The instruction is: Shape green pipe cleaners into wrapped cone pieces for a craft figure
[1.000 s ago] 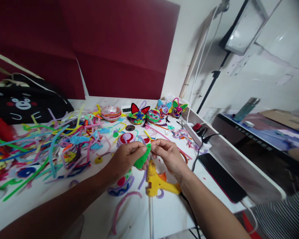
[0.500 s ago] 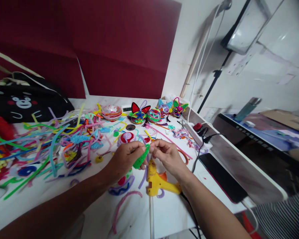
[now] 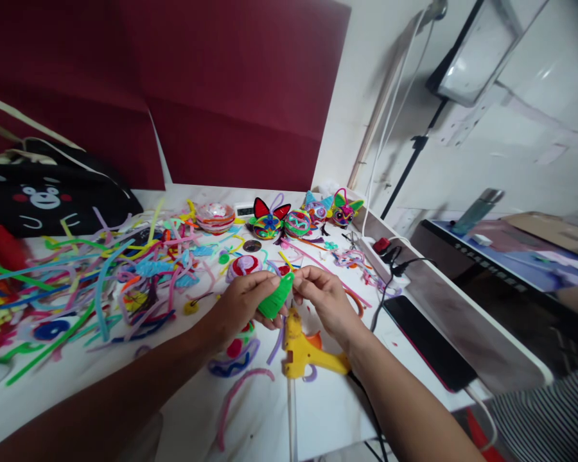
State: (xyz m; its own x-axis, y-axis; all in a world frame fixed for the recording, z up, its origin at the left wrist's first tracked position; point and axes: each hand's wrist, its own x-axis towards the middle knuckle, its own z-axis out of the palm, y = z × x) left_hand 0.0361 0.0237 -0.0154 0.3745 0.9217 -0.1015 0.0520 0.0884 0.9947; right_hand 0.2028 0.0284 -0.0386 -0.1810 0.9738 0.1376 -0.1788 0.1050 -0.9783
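Note:
My left hand (image 3: pixel 243 303) grips a green pipe-cleaner piece (image 3: pixel 275 298), a coiled leaf-like shape, just above the white table (image 3: pixel 318 410). My right hand (image 3: pixel 325 300) pinches the piece's upper tip from the right. Directly under both hands lies a yellow glue gun (image 3: pixel 306 354) with its nozzle pointing away from me. A red-and-lilac coiled disc (image 3: pixel 245 266) sits just beyond my left hand.
Loose pipe cleaners (image 3: pixel 101 276) in many colours cover the table's left half. Finished cat-face ornaments (image 3: pixel 298 221) line the far edge. A black bear-face bag (image 3: pixel 48 196) is far left, a phone (image 3: pixel 428 343) and a power strip (image 3: pixel 383 247) on the right. A striped sleeve (image 3: pixel 553 417) shows at lower right.
The green piece has turned between my fingers, showing its broad face now instead of its edge. Both hands stay in the same spot over the glue gun.

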